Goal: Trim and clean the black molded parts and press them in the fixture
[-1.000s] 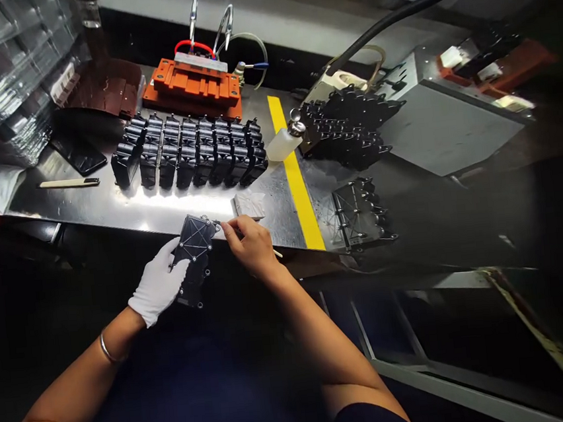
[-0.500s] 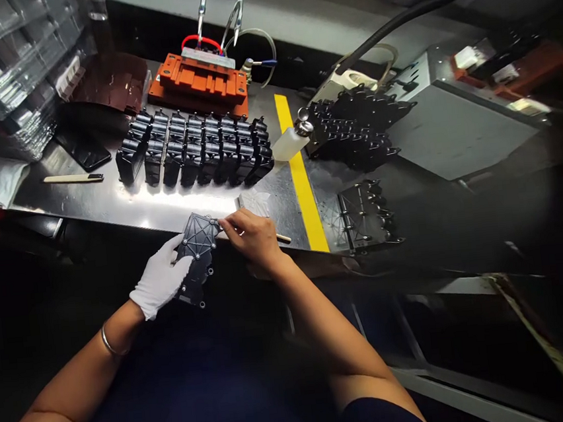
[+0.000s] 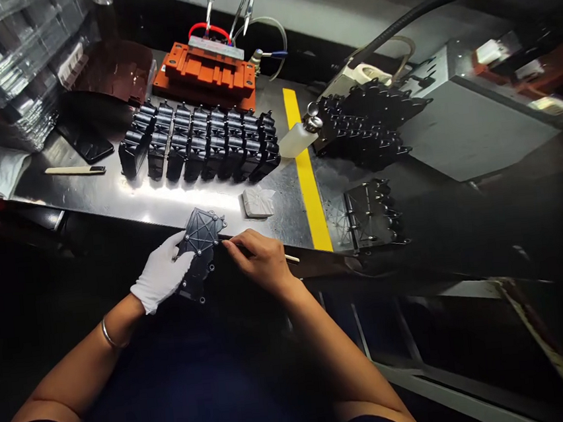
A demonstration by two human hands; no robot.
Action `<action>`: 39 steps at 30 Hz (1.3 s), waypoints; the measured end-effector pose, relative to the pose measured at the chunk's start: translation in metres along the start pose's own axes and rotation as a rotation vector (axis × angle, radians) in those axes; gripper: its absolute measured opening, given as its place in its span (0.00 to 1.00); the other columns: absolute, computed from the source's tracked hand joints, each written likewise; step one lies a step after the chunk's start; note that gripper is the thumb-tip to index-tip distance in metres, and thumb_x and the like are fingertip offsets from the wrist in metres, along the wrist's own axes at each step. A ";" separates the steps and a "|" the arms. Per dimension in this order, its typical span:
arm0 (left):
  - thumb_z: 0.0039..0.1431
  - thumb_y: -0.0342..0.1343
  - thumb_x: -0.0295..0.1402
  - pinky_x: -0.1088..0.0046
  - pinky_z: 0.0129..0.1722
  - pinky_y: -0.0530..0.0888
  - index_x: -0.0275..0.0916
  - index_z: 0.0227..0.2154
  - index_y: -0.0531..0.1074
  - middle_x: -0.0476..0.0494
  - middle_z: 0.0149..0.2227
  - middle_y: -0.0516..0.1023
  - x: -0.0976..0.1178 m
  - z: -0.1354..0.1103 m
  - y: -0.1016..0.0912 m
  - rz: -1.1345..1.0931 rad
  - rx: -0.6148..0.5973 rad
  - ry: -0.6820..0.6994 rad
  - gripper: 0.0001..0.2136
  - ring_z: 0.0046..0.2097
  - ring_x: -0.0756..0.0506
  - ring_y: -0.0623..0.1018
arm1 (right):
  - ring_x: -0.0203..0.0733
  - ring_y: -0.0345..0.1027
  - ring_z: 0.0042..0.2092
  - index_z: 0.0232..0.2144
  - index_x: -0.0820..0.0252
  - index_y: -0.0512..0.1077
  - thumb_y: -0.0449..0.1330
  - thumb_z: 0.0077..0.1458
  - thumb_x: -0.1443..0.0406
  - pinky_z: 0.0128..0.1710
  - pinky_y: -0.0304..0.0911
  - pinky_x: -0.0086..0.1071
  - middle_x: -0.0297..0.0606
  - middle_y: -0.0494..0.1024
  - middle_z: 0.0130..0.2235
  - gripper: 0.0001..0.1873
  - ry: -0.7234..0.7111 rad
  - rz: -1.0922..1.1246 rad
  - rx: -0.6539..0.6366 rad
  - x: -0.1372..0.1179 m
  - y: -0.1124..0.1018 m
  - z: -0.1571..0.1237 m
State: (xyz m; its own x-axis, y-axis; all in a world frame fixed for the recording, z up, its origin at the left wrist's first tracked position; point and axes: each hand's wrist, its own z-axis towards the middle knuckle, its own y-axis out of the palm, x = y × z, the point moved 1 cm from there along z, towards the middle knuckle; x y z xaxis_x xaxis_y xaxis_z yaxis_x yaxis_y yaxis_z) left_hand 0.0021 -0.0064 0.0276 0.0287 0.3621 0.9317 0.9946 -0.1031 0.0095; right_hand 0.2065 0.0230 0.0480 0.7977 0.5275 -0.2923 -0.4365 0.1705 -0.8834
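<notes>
My left hand (image 3: 161, 281), in a white glove, grips a flat black ribbed plastic part (image 3: 199, 241) at the near edge of the steel table (image 3: 161, 206). My bare right hand (image 3: 259, 259) is closed in a pinch on a thin pale stick (image 3: 290, 258), whose far end pokes out past my knuckles. The stick's tip meets the right edge of the black part. A small white pad (image 3: 259, 201) lies on the table just beyond my right hand.
Rows of black plastic parts (image 3: 200, 146) stand mid-table before an orange fixture (image 3: 206, 75). A yellow stripe (image 3: 307, 169) crosses the table. More black parts (image 3: 363, 127) and a small squeeze bottle (image 3: 299, 137) lie right, beside a grey box (image 3: 467, 130). Clear trays (image 3: 2, 59) stack at the left.
My right hand has shifted slightly down along the part's right edge, uncovering the white pad behind it. My left hand keeps the same grip.
</notes>
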 end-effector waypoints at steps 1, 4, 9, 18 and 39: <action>0.54 0.56 0.35 0.76 0.28 0.73 0.36 0.55 0.67 0.47 0.27 0.77 0.001 0.000 0.000 -0.010 -0.001 0.004 0.24 0.29 0.48 0.77 | 0.34 0.68 0.26 0.25 0.59 0.72 0.55 0.61 0.60 0.26 0.55 0.27 0.36 0.75 0.25 0.15 -0.014 -0.025 -0.010 0.000 0.000 0.001; 0.54 0.57 0.35 0.76 0.29 0.74 0.36 0.54 0.68 0.47 0.28 0.78 0.002 -0.001 0.000 -0.030 0.000 0.008 0.24 0.29 0.48 0.77 | 0.33 0.67 0.26 0.24 0.60 0.73 0.55 0.61 0.61 0.25 0.53 0.28 0.35 0.75 0.24 0.16 -0.029 -0.079 -0.012 0.001 -0.002 0.005; 0.53 0.57 0.35 0.76 0.28 0.73 0.36 0.54 0.68 0.47 0.29 0.79 0.004 -0.002 -0.001 -0.013 -0.007 0.018 0.24 0.29 0.48 0.76 | 0.32 0.67 0.25 0.24 0.60 0.73 0.55 0.61 0.61 0.25 0.52 0.27 0.35 0.74 0.23 0.16 -0.057 -0.079 -0.015 0.004 -0.005 0.008; 0.55 0.56 0.36 0.75 0.33 0.75 0.36 0.55 0.67 0.45 0.33 0.80 0.001 -0.002 0.000 -0.032 -0.016 0.010 0.24 0.33 0.47 0.79 | 0.33 0.68 0.25 0.25 0.60 0.72 0.55 0.61 0.61 0.25 0.54 0.27 0.35 0.75 0.24 0.14 0.042 -0.034 0.047 -0.003 0.002 -0.004; 0.55 0.56 0.35 0.74 0.36 0.76 0.37 0.54 0.68 0.46 0.33 0.80 -0.001 -0.002 0.001 -0.004 0.010 0.037 0.23 0.34 0.48 0.78 | 0.35 0.69 0.26 0.24 0.59 0.73 0.56 0.59 0.60 0.28 0.59 0.28 0.36 0.75 0.25 0.14 0.218 0.102 0.085 -0.013 0.001 -0.015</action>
State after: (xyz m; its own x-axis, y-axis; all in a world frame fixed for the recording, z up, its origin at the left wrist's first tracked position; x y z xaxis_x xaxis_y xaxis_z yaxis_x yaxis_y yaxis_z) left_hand 0.0028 -0.0087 0.0272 0.0208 0.3283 0.9444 0.9957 -0.0919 0.0100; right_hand 0.2021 0.0037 0.0451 0.8144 0.3554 -0.4587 -0.5456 0.1995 -0.8140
